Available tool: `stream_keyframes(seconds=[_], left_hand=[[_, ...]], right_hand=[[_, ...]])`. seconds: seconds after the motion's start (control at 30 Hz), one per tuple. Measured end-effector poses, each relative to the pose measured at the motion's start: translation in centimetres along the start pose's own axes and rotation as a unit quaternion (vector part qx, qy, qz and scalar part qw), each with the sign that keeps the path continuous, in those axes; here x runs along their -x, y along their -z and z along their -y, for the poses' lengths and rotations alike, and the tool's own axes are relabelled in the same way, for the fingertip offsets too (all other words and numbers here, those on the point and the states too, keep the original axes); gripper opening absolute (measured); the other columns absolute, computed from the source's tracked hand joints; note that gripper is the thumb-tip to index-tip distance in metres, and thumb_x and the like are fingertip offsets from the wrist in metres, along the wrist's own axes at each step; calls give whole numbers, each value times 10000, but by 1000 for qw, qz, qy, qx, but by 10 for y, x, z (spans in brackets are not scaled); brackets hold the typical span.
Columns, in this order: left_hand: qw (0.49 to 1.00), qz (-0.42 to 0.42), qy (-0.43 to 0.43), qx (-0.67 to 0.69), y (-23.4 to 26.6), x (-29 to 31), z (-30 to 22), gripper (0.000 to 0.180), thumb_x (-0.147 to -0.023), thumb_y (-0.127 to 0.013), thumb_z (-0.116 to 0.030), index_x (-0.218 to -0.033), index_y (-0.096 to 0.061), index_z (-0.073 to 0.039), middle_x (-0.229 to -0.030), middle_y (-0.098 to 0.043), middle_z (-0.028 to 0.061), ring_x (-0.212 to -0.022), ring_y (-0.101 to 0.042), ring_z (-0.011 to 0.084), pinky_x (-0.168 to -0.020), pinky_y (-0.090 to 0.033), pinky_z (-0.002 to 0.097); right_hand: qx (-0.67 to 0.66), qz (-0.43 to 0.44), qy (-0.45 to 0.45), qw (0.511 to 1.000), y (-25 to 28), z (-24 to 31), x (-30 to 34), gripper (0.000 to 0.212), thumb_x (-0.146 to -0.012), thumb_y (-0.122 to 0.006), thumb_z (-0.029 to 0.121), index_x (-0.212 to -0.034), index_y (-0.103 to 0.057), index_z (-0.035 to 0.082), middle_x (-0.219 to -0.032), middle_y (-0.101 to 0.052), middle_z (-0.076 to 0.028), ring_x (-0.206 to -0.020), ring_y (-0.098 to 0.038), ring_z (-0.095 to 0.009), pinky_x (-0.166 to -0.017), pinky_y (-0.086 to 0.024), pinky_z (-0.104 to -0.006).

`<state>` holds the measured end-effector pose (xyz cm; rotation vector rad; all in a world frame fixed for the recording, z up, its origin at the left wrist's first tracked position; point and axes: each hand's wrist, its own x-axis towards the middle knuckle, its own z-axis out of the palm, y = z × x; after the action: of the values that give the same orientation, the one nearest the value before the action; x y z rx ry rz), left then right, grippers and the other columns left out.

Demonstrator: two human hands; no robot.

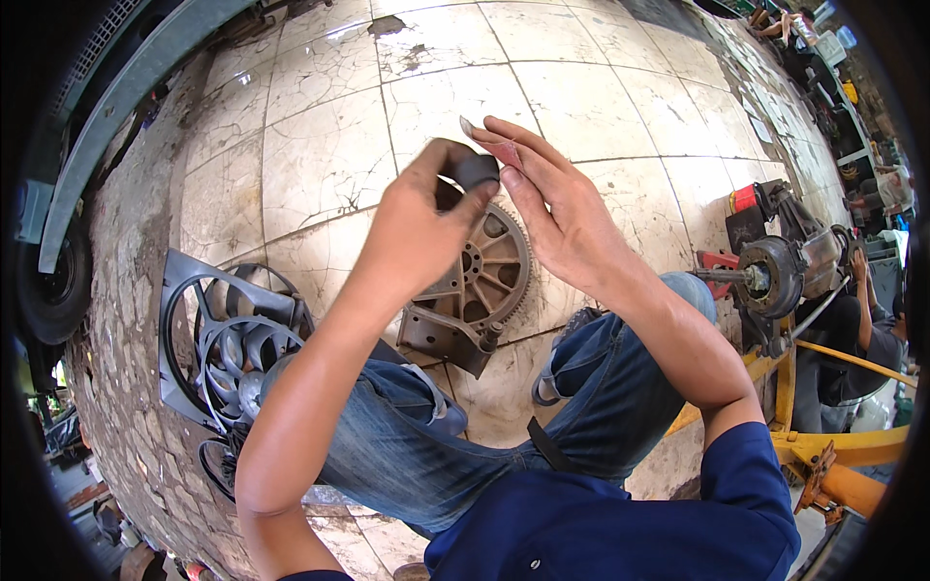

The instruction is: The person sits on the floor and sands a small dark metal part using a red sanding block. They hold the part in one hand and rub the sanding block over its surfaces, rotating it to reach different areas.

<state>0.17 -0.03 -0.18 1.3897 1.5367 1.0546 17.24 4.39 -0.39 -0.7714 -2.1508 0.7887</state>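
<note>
At the far left, a black tyre is standing beyond the cobbled strip that is bordering the left edge of the tiled floor. A fan shroud with a round opening is lying near that edge, partly on the cobbles. The left hand is clamping a dark cylindrical ring between thumb and fingers; the ring is hanging above the floor, just left of the right hand's fingertips. Below the hands, a spoked, toothed gear wheel with a cast bracket is resting on the tiles in front of the person's feet. The right hand is holding a reddish abrasive sheet between its thumb and extended fingers. On the navy shirt, a small white mark is showing, too small to read. Toward the floor's right edge, a hub-and-drum assembly is standing near a yellow frame, with a co-worker crouching beyond.
</note>
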Motion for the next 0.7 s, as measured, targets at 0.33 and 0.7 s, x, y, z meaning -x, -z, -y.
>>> stream_keyframes(seconds=[0.33,0.7], left_hand=[[998,3,-12,-68,1,1,2,218,-961,-679,-149,-1119,-637,-5,-909,-713,90,-731,-655,123,-667,-515,295],[999,-16,-22,-43,-2,-2,8,245,-966,-694,-149,-1142,-613,2,-916,-721,101,-769,-693,130,-661,-512,274]], right_hand=[[9,2,7,1000,-2,-1,1,370,-1054,-468,145,-1388,-564,19,-1410,-548,-217,-1294,-541,-369,-1055,-470,-428],[15,-3,4,1000,-2,-1,0,375,-1055,-465,146,-1396,-557,19,-1415,-548,-209,-1295,-539,-370,-1064,-463,-424]])
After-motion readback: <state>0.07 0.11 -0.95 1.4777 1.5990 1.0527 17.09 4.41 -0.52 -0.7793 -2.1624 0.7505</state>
